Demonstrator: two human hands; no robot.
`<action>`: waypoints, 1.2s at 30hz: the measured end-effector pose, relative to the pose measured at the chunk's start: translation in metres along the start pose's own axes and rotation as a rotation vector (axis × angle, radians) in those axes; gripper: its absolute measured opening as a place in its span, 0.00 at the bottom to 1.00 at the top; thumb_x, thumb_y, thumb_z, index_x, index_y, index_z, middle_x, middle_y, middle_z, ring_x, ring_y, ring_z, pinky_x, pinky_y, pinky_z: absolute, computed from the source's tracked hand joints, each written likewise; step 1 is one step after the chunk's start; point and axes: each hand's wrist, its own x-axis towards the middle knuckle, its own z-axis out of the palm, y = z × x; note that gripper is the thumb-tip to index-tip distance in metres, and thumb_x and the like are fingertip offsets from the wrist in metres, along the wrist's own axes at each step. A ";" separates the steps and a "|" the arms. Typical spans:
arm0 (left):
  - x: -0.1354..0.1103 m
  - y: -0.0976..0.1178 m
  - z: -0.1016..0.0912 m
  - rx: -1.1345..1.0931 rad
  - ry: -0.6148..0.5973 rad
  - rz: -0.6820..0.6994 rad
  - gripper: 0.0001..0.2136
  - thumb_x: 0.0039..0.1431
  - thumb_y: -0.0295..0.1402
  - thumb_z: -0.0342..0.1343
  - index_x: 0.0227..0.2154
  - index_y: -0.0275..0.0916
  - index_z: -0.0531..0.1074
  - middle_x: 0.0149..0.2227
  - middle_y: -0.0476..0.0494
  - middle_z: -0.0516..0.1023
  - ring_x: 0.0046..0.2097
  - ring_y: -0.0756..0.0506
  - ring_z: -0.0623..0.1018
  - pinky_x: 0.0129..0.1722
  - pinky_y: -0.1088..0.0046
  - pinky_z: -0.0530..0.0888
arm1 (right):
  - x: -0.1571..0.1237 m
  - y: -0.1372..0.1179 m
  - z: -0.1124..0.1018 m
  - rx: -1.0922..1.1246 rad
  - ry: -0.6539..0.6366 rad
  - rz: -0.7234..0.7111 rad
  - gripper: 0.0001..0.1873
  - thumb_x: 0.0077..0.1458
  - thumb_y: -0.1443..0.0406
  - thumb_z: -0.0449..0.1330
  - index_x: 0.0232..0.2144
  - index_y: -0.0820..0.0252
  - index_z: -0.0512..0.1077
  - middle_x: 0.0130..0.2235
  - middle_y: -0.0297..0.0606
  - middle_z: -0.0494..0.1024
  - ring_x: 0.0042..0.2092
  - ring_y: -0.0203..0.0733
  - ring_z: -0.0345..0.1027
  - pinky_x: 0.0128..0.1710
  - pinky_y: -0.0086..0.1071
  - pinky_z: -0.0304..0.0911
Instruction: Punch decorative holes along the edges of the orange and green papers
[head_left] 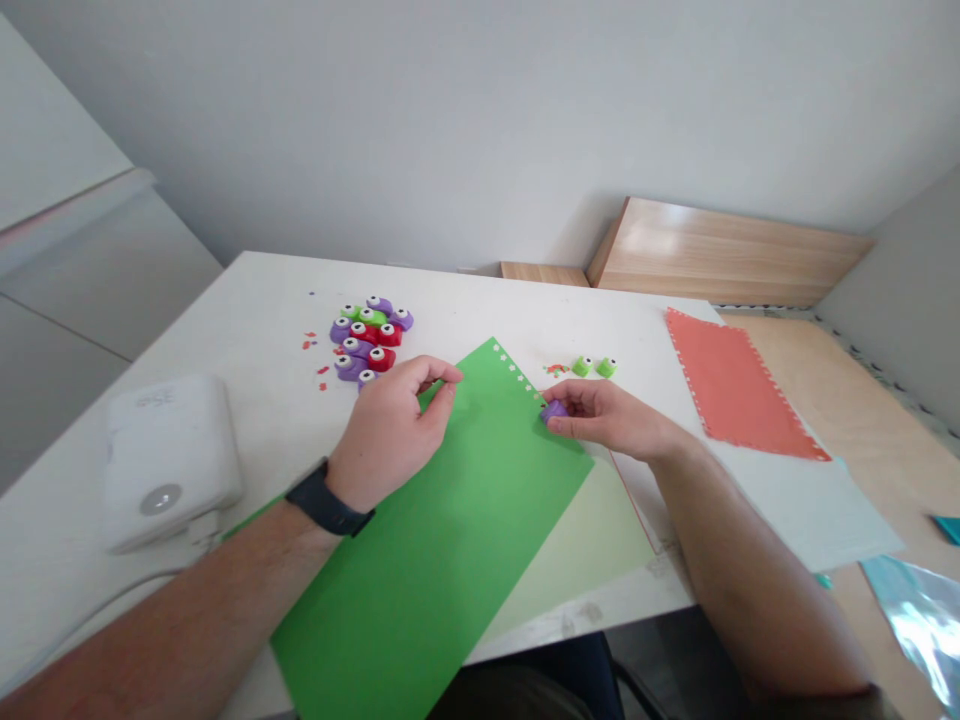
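A green paper sheet lies slantwise before me, with a row of star-shaped holes along its upper right edge. My right hand grips a small purple craft punch at that edge, just below the last visible star. Over the sheet's upper left part, my left hand has thumb and forefinger drawn together in a pinch; whether anything is between the tips cannot be seen. Close to my right hand stand two green craft punches and tiny red and green paper bits.
Several purple, red and green punches cluster at the back left, beside red paper scraps. A white device with a cable sits left. Pale green paper lies underneath; an orange-red sheet with punched edges lies right, near pale blue paper.
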 end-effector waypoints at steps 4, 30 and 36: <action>0.001 0.000 0.000 -0.010 0.005 0.014 0.09 0.66 0.38 0.54 0.43 0.44 0.76 0.46 0.48 0.84 0.44 0.43 0.81 0.50 0.65 0.76 | 0.000 0.000 0.001 0.013 -0.007 0.010 0.19 0.57 0.58 0.70 0.49 0.59 0.76 0.38 0.35 0.75 0.38 0.38 0.67 0.42 0.35 0.63; 0.000 -0.001 0.000 0.014 0.005 -0.001 0.09 0.65 0.38 0.53 0.43 0.45 0.76 0.45 0.49 0.84 0.40 0.43 0.81 0.44 0.65 0.76 | -0.001 -0.001 0.000 -0.078 0.024 -0.036 0.17 0.59 0.58 0.67 0.50 0.57 0.75 0.38 0.36 0.76 0.38 0.40 0.67 0.42 0.36 0.64; 0.000 0.000 0.000 0.021 0.003 -0.012 0.10 0.66 0.39 0.53 0.43 0.46 0.76 0.45 0.49 0.84 0.40 0.43 0.81 0.42 0.66 0.76 | -0.001 0.000 0.002 -0.116 0.035 -0.043 0.16 0.60 0.58 0.66 0.49 0.58 0.75 0.38 0.36 0.76 0.37 0.40 0.67 0.40 0.35 0.64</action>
